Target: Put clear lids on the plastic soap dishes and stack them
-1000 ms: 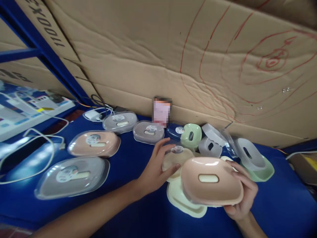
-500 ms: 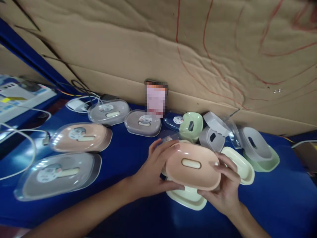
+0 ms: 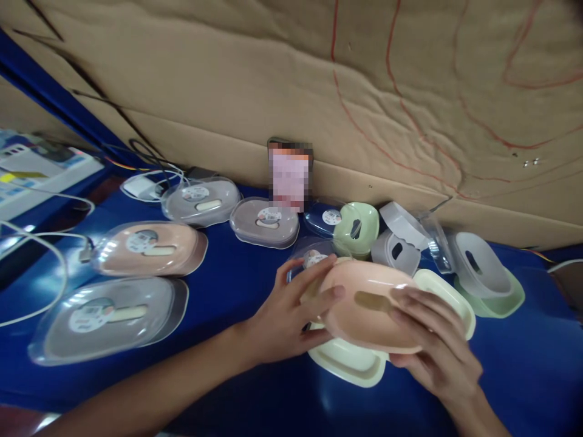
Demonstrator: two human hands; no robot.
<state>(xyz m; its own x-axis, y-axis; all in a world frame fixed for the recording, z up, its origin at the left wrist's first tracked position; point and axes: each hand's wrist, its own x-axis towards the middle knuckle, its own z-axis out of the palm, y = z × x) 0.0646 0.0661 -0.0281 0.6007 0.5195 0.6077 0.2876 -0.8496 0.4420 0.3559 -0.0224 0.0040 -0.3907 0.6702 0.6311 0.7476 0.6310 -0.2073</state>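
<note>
dish in my hands point(image 3: 364, 303): peach pink, beige oval slot
tray under it point(image 3: 348, 361): pale cream
table cloth point(image 3: 237, 273): deep blue
backboard point(image 3: 273, 79): tan cardboard, red pen lines
far dish point(image 3: 357, 229): mint green
lidded dish point(image 3: 148, 247): peach, clear cover

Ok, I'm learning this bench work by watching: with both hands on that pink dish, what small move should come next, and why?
Probably lower the pink dish onto the cream tray just beneath it. The left hand and right hand hold it by its two ends, slightly tilted, directly over that tray, so levelling and setting it down looks like the shortest step.
</note>
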